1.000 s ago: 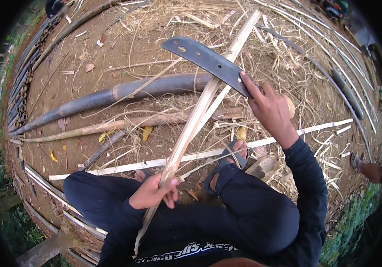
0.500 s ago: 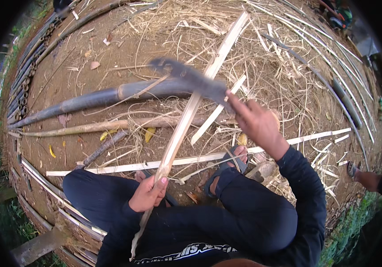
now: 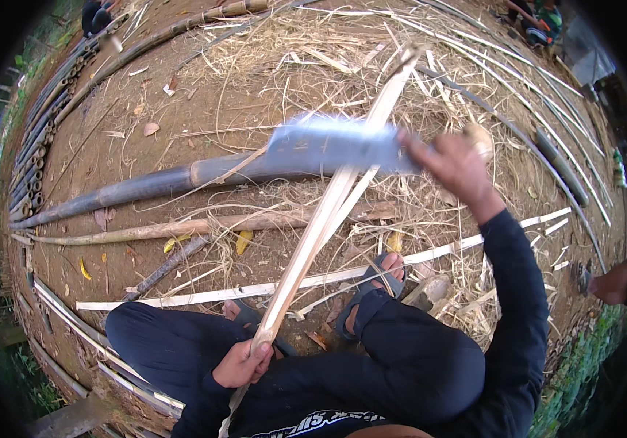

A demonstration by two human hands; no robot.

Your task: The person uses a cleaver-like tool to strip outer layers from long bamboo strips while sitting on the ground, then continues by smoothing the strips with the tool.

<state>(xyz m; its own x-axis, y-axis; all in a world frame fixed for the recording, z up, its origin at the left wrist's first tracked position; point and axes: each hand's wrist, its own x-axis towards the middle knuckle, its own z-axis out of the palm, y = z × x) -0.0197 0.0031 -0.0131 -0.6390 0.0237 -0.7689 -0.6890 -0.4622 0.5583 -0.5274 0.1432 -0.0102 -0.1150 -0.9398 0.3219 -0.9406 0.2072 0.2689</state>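
Near my lap, my left hand (image 3: 244, 363) is closed round the lower end of a long pale split bamboo strip (image 3: 313, 226). The strip slants away up to the right, over a thick dark bamboo pole (image 3: 156, 177) on the ground. Farther out on the right, my right hand (image 3: 454, 169) grips a machete (image 3: 328, 146) by its wooden handle, whose rounded end shows beyond the fist. Its broad blade is smeared by motion and crosses over the upper part of the strip; whether it touches the wood I cannot tell.
Bamboo shavings (image 3: 255, 55) litter the earth ahead. A pale strip (image 3: 197, 296) lies across before my sandalled feet. Stacked dark bamboo poles (image 3: 40, 146) line the far left. Long strips (image 3: 525, 91) curve along the right. Another person's foot (image 3: 613, 283) is at the right edge.
My right hand has moved right and slightly away with the machete, whose blade now shows its bright flat side. My left hand has drawn nearer to my body with the bamboo strip.
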